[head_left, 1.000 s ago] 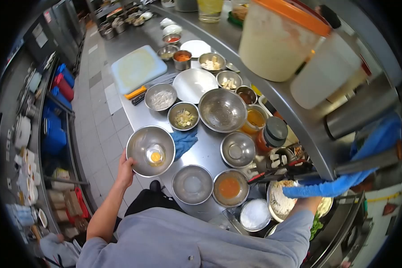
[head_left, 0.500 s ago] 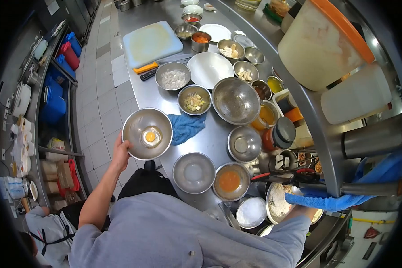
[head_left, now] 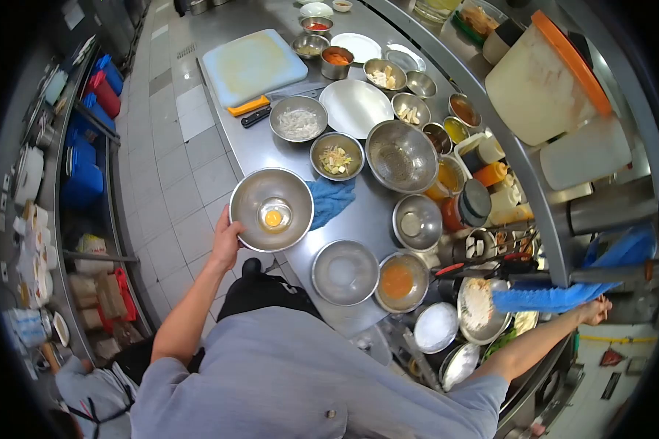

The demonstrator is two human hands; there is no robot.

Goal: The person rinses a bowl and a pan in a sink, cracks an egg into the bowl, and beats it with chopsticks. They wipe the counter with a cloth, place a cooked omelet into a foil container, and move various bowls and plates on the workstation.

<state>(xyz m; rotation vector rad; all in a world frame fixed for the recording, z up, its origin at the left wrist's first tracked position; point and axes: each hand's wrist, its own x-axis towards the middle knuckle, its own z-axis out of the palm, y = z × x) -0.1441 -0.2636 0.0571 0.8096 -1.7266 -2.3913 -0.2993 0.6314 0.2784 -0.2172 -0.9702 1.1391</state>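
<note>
My left hand (head_left: 228, 235) grips the rim of a steel mixing bowl (head_left: 289, 189), fingers below and thumb over the edge. In the bowl lies a cracked raw egg (head_left: 273, 218), its yolk whole. The bowl is held at the counter's left edge, beside a crumpled blue cloth (head_left: 332, 202). My right hand (head_left: 595, 312) is stretched far to the right, past the blue towel (head_left: 564, 296) hanging on a rail. Its fingers look curled; whether anything is in them I cannot make out.
The steel counter (head_left: 231, 150) carries a cutting board (head_left: 252, 66), knives (head_left: 249, 106), a white plate (head_left: 355, 108) and several bowls of ingredients. A bowl of orange liquid (head_left: 397, 280) stands near my body. Overhead, a shelf bears a large orange-lidded tub (head_left: 538, 84).
My right hand has come out from behind the towel, reaching farther right. The view has shifted; my left hand still holds the bowl with the egg.
</note>
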